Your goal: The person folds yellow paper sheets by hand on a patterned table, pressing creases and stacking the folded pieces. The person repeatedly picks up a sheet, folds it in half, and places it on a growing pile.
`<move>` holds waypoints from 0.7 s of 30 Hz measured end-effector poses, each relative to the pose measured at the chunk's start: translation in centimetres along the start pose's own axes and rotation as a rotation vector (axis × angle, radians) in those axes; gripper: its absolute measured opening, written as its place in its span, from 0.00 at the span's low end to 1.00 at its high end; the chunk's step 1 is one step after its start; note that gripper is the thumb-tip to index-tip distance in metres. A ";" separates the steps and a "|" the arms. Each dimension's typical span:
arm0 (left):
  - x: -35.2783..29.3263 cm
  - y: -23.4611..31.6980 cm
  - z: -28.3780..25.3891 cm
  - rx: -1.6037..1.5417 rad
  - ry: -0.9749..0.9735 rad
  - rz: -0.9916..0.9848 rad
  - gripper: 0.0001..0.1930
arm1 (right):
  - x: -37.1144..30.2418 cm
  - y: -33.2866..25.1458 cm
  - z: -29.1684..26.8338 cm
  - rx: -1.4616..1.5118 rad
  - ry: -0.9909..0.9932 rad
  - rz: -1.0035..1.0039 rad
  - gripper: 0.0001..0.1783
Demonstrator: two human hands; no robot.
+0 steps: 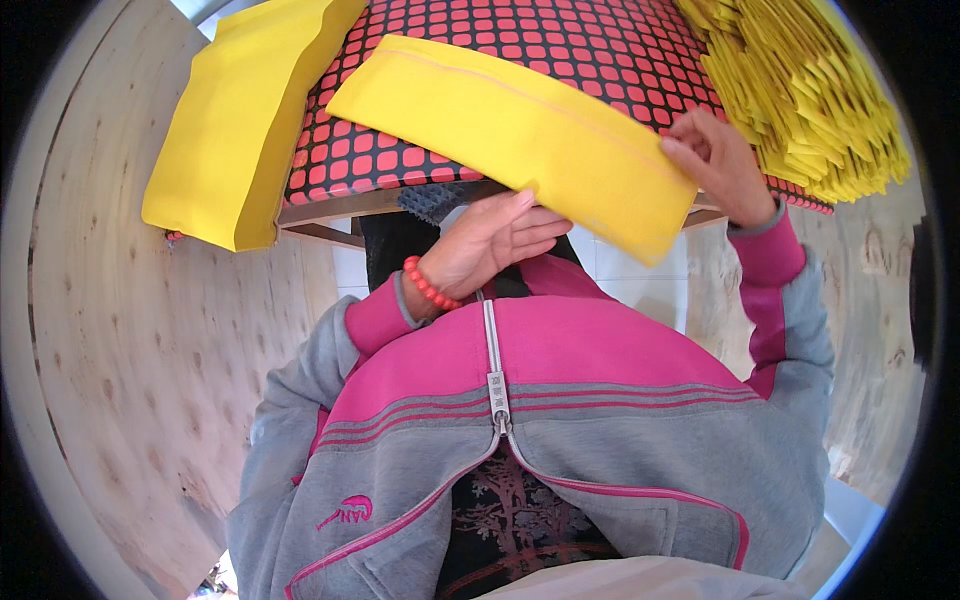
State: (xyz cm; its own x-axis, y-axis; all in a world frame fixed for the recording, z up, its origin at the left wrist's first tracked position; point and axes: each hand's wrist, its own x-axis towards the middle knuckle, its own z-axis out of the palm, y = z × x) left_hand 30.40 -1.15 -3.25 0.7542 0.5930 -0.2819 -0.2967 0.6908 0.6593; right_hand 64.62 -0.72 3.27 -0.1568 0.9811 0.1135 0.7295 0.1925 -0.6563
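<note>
A long yellow folded strip (pixel 520 130), cloth-like with a faint seam line along its length, lies slantwise over the near part of a red-and-black patterned surface. Its lower right end hangs past the front edge. My right hand (pixel 718 165) pinches that end's upper edge between thumb and curled fingers. Below the strip's near edge, my left hand (pixel 492 238) is turned partly palm up, its thumb tip touching the edge and its fingers stretched out together. A red bead bracelet (pixel 432 285) circles my left wrist.
Larger yellow pieces (pixel 235 120) lie at the left, overhanging the front edge. A thick pile of yellow folded pieces (pixel 810 100) stands at the far right. The patterned covering (pixel 600 45) lies over a wooden-edged table. Pale wooden boards (pixel 120 300) rise on both sides.
</note>
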 end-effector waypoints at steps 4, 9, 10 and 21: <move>1.3 -1.3 1.2 -0.176 -0.067 0.144 0.25 | -3.2 -1.0 1.0 0.268 -0.153 0.145 0.18; 0.6 -0.5 2.9 -0.180 0.041 0.256 0.25 | -2.5 -2.6 0.9 0.305 -0.322 0.099 0.22; -0.2 0.0 3.0 -0.163 0.030 0.252 0.25 | -2.3 -3.2 0.8 0.539 -0.353 0.180 0.24; -5.3 3.4 2.9 0.006 -0.031 0.101 0.22 | 6.8 -10.2 7.8 1.351 -0.748 0.145 0.34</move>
State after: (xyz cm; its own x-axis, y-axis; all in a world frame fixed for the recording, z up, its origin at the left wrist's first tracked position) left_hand 27.07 -3.11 2.52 0.7386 0.6462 -0.1920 -0.3688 0.6257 0.6873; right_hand 50.95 3.86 4.91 -0.7264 0.6762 -0.1233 -0.2907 -0.4647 -0.8364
